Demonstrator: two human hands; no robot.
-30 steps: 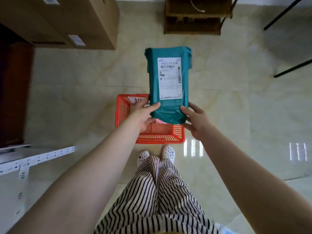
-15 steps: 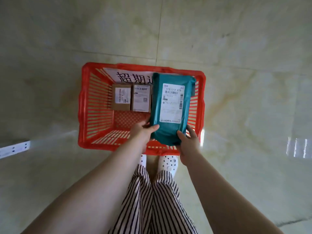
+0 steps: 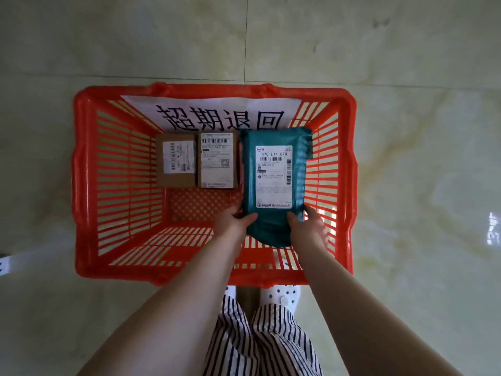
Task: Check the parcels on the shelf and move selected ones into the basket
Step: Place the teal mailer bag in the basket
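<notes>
Fingers of my left hand point(image 3: 233, 222) curl round the near-left edge of the teal parcel point(image 3: 273, 185), thumb on top; my right hand point(image 3: 309, 229) grips the near-right edge the same way. I have the parcel inside the red basket point(image 3: 81, 185), label up, along the right-hand wall; whether it rests on the basket floor yet I can't quite tell. Two brown boxes, the left box point(image 3: 176, 160) and the middle box point(image 3: 218, 160), sit just left of the parcel at the basket's far end, side by side, labels up. A white sign point(image 3: 217, 115) with large black characters leans against the basket's far wall. Basket stands on pale tiled floor point(image 3: 406, 131); my white shoes point(image 3: 282, 294) are just beyond its near rim.
</notes>
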